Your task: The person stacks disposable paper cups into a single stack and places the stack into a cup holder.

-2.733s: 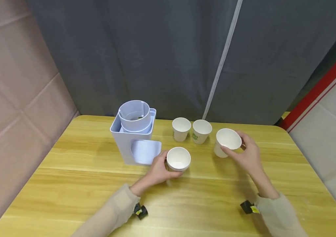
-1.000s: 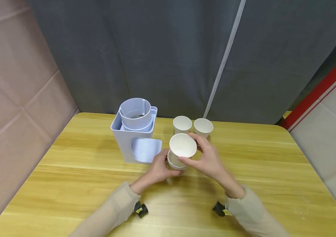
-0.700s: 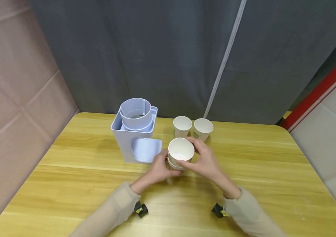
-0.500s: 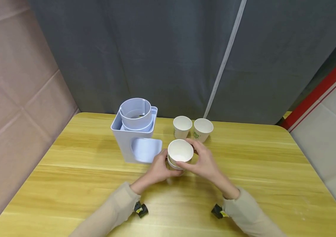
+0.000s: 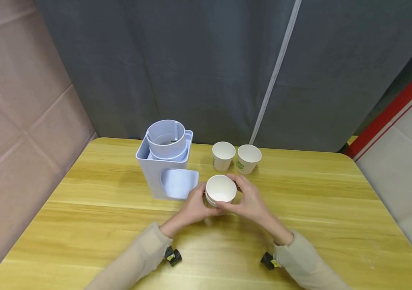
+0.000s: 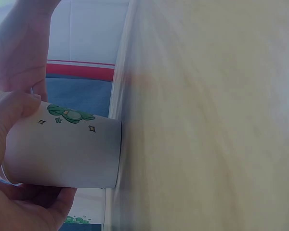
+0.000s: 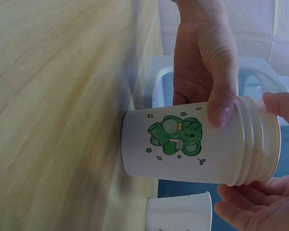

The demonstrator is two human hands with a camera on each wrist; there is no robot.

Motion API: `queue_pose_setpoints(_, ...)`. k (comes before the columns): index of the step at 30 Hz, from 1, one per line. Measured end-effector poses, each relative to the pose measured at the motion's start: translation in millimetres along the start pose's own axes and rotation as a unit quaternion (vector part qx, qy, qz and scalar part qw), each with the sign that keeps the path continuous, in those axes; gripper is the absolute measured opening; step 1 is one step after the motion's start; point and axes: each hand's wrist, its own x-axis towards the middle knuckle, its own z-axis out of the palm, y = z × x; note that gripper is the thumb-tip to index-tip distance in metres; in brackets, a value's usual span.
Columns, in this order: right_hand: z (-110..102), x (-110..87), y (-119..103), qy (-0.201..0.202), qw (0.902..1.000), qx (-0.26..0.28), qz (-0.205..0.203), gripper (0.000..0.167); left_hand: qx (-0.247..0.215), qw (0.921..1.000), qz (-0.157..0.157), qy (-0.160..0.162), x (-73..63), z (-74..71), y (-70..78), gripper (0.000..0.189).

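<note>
A stack of white paper cups stands mouth up on the wooden table. My left hand wraps the lower part from the left, its thumb lying across the printed cup wall in the right wrist view. With thumb and fingers, my right hand grips the topmost cup near its rim; several rims sit closely layered there. A green cartoon bear decorates the outer cup. In the left wrist view the outer cup's base meets the tabletop.
Two more paper cups, a left one and a right one, stand upright behind the stack. To the left is a pale blue box with a round tube in its top and a lid-like flap at its front. A grey curtain hangs behind.
My right hand has brought a paper cup from the right over to the stack and lowered it into the cups my left hand steadies. The left hand has stayed nearly in place.
</note>
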Motion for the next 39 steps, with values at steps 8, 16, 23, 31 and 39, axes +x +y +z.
queue_pose_setpoints(8,1.5,-1.4,2.7,-0.007,0.9999,-0.009,0.006,0.075,0.0,1.0,-0.002,-0.007,0.4,-0.9,1.0,0.067)
queue_pose_setpoints(16,1.7,-1.7,6.1,-0.003,1.0,0.001,-0.001,0.074,0.003,1.0,-0.001,-0.005,1.2,-1.1,1.7,0.067)
queue_pose_setpoints(23,-3.5,-1.3,9.3,0.02,0.9988,0.034,0.031,0.072,0.001,0.9999,-0.013,0.003,2.0,0.8,1.5,0.071)
queue_pose_setpoints(31,-17.7,-1.6,16.4,0.054,0.9959,0.043,0.059,0.065,-0.004,0.9996,-0.027,0.001,1.3,1.0,1.7,0.071)
queue_pose_setpoints(39,-32.6,-0.8,28.5,0.09,0.9922,0.02,0.084,0.065,-0.013,0.9995,-0.029,0.0,0.8,1.2,2.1,0.071)
